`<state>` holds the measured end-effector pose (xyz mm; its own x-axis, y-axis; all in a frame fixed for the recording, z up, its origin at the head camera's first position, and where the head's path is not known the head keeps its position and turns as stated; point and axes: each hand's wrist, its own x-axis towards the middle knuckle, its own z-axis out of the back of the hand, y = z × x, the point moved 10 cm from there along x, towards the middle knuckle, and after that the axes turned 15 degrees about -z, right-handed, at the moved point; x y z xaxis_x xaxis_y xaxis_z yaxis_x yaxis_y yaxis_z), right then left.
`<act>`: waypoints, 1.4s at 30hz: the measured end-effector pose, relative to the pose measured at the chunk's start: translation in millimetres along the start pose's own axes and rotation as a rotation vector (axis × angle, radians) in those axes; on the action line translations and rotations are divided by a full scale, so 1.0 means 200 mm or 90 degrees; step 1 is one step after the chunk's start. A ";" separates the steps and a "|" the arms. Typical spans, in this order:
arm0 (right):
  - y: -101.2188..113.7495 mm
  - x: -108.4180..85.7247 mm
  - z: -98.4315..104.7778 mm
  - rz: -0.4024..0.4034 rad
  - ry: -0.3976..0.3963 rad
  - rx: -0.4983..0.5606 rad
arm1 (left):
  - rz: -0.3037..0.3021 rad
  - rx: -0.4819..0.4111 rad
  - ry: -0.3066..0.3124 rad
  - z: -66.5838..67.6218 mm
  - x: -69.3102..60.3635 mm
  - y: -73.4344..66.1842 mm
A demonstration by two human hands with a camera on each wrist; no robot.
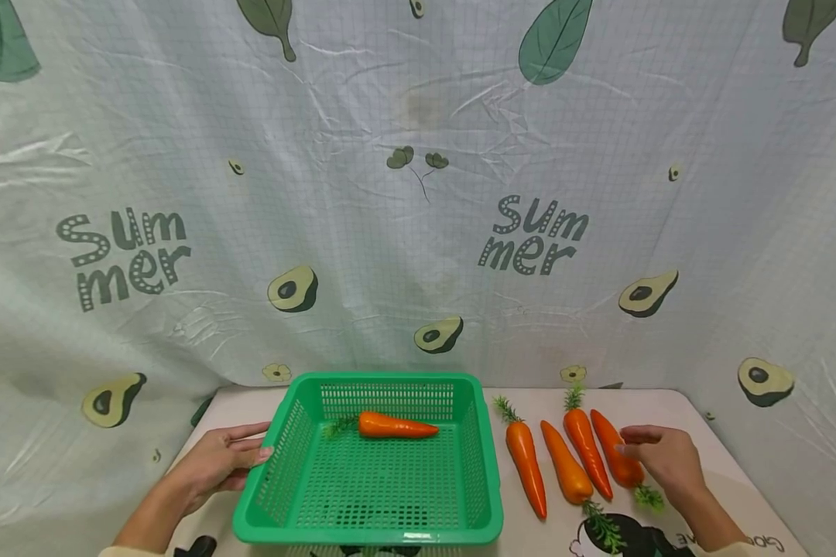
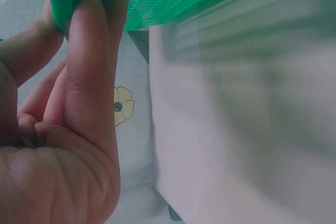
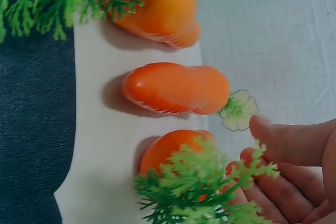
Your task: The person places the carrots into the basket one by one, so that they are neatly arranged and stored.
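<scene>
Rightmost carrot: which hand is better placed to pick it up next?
Right, most likely. The right hand is already at the rightmost carrot; the left hand holds the basket by its left rim, across from it.

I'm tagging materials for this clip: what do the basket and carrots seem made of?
Green basket: likely molded plastic, slightly glossy; regular openings and a bright rim highlight suggest it. Carrots: probably artificial, glossy plastic or coated foam, judging by shiny highlights; which is unclear.

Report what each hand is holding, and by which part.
The left hand holds the green basket by its left rim. The right hand is at the rightmost carrot, thumb and fingers apart; no grip on it shows.
</scene>
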<state>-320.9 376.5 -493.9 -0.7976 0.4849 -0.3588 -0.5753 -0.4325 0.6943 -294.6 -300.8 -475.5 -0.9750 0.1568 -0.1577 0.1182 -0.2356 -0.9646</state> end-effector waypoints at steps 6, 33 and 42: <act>-0.06 0.00 0.00 -0.009 -0.027 -0.041 | 0.008 0.005 -0.019 0.00 -0.01 0.01; -0.15 0.00 -0.06 -0.061 -0.019 -0.093 | -0.008 0.033 -0.002 -0.01 0.00 0.00; -0.15 0.01 -0.03 -0.061 -0.028 -0.091 | -0.017 0.042 0.001 0.00 -0.02 -0.01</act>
<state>-306.3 385.5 -519.2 -0.7308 0.5606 -0.3894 -0.6709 -0.4851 0.5608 -290.8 -300.3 -472.8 -0.9774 0.1647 -0.1325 0.0795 -0.2945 -0.9524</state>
